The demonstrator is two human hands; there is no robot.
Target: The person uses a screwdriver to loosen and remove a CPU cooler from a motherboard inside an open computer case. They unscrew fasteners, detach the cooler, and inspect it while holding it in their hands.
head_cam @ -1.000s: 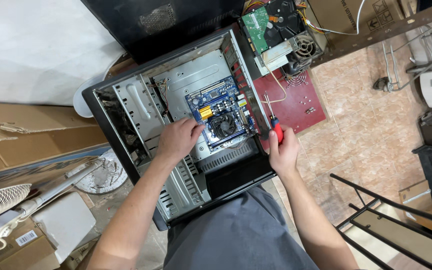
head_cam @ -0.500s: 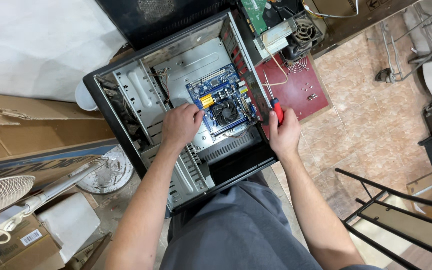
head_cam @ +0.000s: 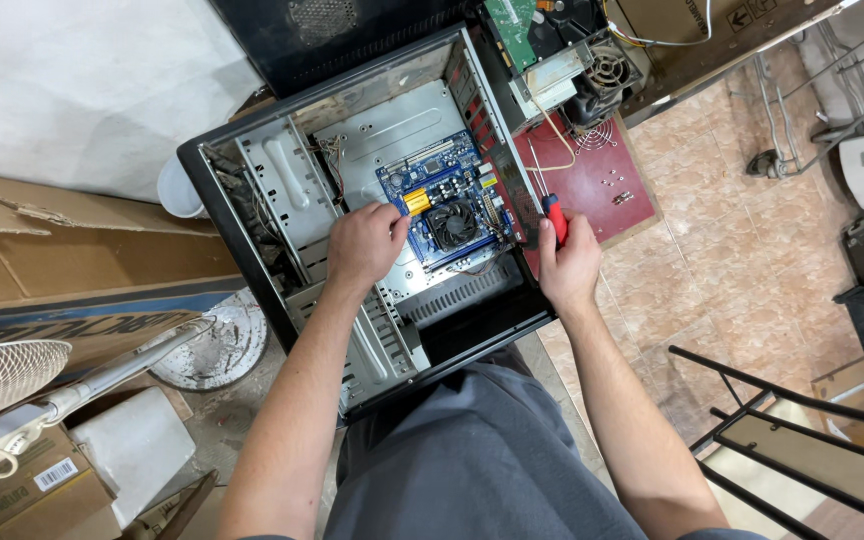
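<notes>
The left hand [head_cam: 364,243] reaches down into the open case [head_cam: 252,215], its fingers curled and pinching at the near-left corner of the blue board [head_cam: 442,200], right beside a small yellow part; whether something tiny is held between the fingertips cannot be told. The board lies flat on the case's metal tray, just ahead of and to the right of that hand, with its dark fan [head_cam: 452,222] just past the fingertips. The right hand [head_cam: 569,265] rests on the case's right edge, clenched around a screwdriver [head_cam: 554,218] with a red and blue handle, the handle sticking up out of the fist and the shaft pointing away over a red sheet [head_cam: 602,185]. A few loose screws [head_cam: 620,196] lie on that sheet, well to the right of the right hand. Loose wires run from the parts stacked beyond the case, above both hands. The risks here, as I judge them: the pinching fingers could slip and bend a pin or stress the board if it is levered up by one corner while anything holds it down; the wrist sits close to the bare sheet-metal ribs of the drive bay, which can cut; the screwdriver could scratch the board if swung in carelessly; and the screws could roll off the sheet onto the tiled floor.
</notes>
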